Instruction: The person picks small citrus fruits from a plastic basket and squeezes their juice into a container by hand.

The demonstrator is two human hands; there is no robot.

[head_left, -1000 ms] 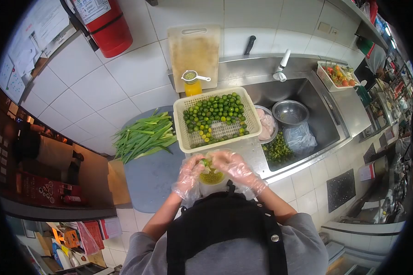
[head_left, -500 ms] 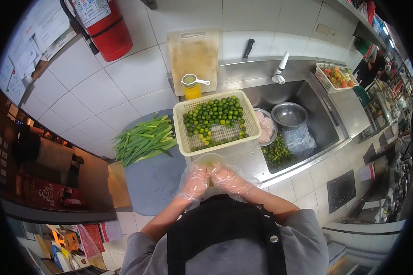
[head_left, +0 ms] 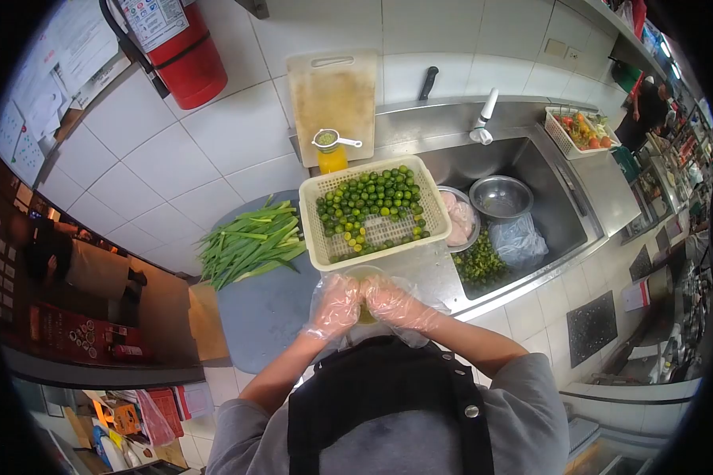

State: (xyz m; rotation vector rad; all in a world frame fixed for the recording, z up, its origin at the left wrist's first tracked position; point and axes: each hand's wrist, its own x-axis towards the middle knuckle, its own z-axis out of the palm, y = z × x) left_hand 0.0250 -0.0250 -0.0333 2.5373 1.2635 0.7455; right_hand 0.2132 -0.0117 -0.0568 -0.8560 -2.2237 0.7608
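Observation:
My left hand (head_left: 337,304) and my right hand (head_left: 391,302), both in clear plastic gloves, meet over a round container (head_left: 366,272) close to my apron. Their fingers are curled together; whatever is between them is hidden. Just beyond, a cream plastic basket (head_left: 314,237) holds many small green citrus fruits (head_left: 380,188), a few yellowish. Behind it stands a jar of orange liquid (head_left: 333,160) with a small white-rimmed strainer (head_left: 325,138) on top. Green leafy stalks (head_left: 249,241) lie on a grey board (head_left: 261,317) to the left.
The sink (head_left: 558,186) holds a metal bowl (head_left: 501,197), a plastic bag (head_left: 519,241) and a pile of green pieces (head_left: 480,265). Beside the basket is a bowl of pale meat (head_left: 457,218). A vegetable basket (head_left: 562,141) sits back right. People stand far left and far right.
Both hands have drawn together and closed over the container, covering the green piece seen between them a second ago. A person at the far right has come more into view.

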